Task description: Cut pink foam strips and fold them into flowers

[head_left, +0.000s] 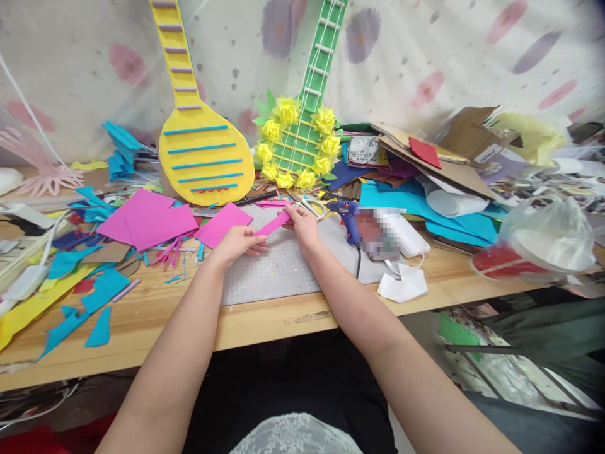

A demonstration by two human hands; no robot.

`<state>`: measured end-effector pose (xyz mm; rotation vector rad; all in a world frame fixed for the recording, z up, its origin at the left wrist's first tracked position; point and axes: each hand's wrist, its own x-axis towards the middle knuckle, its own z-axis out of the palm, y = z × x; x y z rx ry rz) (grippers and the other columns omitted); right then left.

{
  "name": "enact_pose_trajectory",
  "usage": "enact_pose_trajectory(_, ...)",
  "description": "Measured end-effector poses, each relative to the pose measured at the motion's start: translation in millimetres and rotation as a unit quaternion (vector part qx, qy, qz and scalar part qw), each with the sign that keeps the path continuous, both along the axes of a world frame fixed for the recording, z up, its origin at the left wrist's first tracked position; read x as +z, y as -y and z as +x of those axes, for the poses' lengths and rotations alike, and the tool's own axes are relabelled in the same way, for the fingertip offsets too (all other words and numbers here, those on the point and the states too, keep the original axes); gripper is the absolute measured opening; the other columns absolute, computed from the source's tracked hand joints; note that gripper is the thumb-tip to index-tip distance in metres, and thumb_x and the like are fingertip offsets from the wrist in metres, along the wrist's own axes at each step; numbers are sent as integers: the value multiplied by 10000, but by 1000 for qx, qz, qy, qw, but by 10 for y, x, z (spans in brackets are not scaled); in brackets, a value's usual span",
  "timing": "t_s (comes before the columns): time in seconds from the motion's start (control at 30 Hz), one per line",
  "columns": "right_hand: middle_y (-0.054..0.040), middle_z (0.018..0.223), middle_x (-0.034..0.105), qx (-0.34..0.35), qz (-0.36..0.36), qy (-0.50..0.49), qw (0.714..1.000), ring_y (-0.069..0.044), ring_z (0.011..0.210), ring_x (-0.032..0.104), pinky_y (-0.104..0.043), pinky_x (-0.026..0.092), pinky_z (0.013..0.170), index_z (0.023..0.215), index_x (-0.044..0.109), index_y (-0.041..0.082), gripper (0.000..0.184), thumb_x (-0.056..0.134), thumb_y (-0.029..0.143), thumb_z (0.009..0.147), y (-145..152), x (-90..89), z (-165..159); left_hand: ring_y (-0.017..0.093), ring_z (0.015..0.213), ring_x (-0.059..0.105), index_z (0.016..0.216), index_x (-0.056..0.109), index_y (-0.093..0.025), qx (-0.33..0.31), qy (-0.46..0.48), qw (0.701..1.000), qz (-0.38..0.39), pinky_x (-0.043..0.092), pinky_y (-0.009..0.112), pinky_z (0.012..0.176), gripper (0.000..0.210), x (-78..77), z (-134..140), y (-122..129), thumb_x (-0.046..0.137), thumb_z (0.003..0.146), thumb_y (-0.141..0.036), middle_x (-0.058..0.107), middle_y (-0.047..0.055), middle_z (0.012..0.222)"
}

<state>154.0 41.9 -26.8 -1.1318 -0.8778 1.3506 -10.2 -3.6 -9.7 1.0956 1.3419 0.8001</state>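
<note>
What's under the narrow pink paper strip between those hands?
A grey gridded cutting mat shows around the narrow pink paper strip; whatever the strip itself covers can't be seen.

Left hand (236, 244) hides one end of that magenta paper strip (274, 224) tbh, plus the yellow guitar-shaped cutout (203, 139) lost its top.

pale sheeting (401, 75) behind, pink and purple blotches, light wooden table (142, 325)

A hot glue gun (348, 217), gridded cutting mat (278, 284) and coloured scraps (108, 289) are crowding the wooden worktable (127, 325), marking this as a craft workshop.
</note>
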Motion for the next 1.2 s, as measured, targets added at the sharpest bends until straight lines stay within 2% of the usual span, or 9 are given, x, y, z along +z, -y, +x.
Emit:
enact_pose_trajectory(0.2,37,633,639,37,-13,13,999,-93,592,634,-209,504,594,842,554,186,249,727,222,667,13,10,88,162,503,642,600,635,-101,38,14,999,-31,499,252,530,155,29,-57,-13,770,637,-170,692,119,599)
enact_pose_trajectory(0.4,50,558,593,6,-19,13,1000,-81,532,595,-230,530,608,768,504,183,235,708,120,671,2,46,73,177,571,662,679,662,-108,50,-10,999,4,471,241,499,149,55,-107,-22,742,664,-233,711,114,679)
enact_pose_trajectory(0.47,43,563,594,-21,-26,-12,999,-83,540,597,-244,546,627,744,478,186,224,678,97,700,-76,92,75,154,551,644,726,661,-126,121,-28,991,60,440,222,484,173,36,-189,-72,700,703,-293,705,82,669)
enact_pose_trajectory(0.57,40,552,581,-66,-40,-52,996,-82,557,605,-239,554,635,716,437,191,205,578,47,756,-289,154,70,110,491,576,741,643,-149,283,-115,939,156,418,217,523,166,-1,-371,-154,594,772,-304,669,27,602)
enact_pose_trajectory(0.67,53,527,545,-98,-67,-61,991,-82,539,604,-228,550,602,723,422,196,205,535,33,776,-555,139,7,144,601,608,804,649,-178,328,-242,894,186,429,248,617,154,-18,-505,-176,569,770,-306,680,20,655)
enact_pose_trajectory(0.83,66,546,522,-157,-115,33,980,-119,530,624,-227,518,485,865,432,214,219,539,44,778,-834,-25,-180,220,856,620,901,637,-210,228,-383,875,191,435,308,747,235,-62,-471,-139,622,737,-377,686,60,895)
enact_pose_trajectory(1.03,5,645,593,-132,-122,116,977,-148,543,630,-269,510,503,986,453,184,248,582,130,782,-809,-25,-240,289,1070,539,916,646,-181,99,-483,833,249,402,377,930,292,-176,-360,-168,675,701,-376,623,115,1021)
enact_pose_trajectory(1.13,-54,780,638,-99,-111,240,959,-176,610,641,-300,507,552,991,476,179,285,629,242,759,-738,23,-200,273,1076,539,923,645,-191,80,-505,824,243,403,379,942,256,-195,-346,-176,661,715,-338,627,90,1007)
enact_pose_trajectory(1.2,-82,887,640,-93,-77,355,927,-187,717,643,-304,501,626,941,504,179,260,632,299,749,-659,35,-160,264,1061,548,913,644,-197,73,-510,822,243,410,374,934,226,-200,-348,-182,653,720,-315,635,78,995)
